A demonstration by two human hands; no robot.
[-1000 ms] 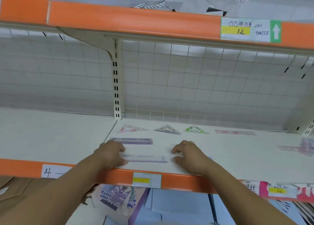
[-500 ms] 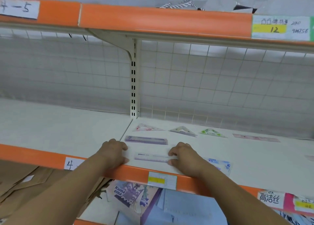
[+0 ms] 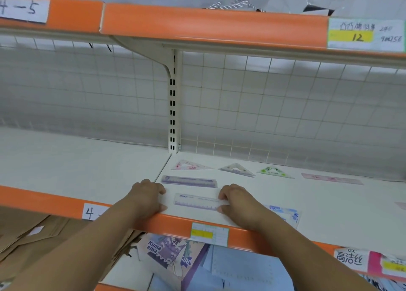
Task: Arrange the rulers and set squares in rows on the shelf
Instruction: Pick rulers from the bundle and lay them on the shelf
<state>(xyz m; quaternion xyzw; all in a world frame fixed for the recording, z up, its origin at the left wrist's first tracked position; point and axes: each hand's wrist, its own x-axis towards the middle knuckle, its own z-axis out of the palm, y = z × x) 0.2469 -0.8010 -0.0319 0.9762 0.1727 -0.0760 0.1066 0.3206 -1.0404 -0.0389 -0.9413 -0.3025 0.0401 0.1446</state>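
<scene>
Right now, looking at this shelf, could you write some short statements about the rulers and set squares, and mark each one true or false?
1. Three set squares lie in the back row of the shelf. True: the pink set square, the clear set square and the green set square.
2. The green set square is the leftmost of the three. False: it is the rightmost, and the pink set square is the leftmost.
3. The clear ruler lies between the left hand and the right hand. True.
4. The purple ruler lies nearer the front edge than the clear ruler. False: it lies behind the clear ruler.
5. A pink ruler lies to the right of the green set square. True.
</scene>
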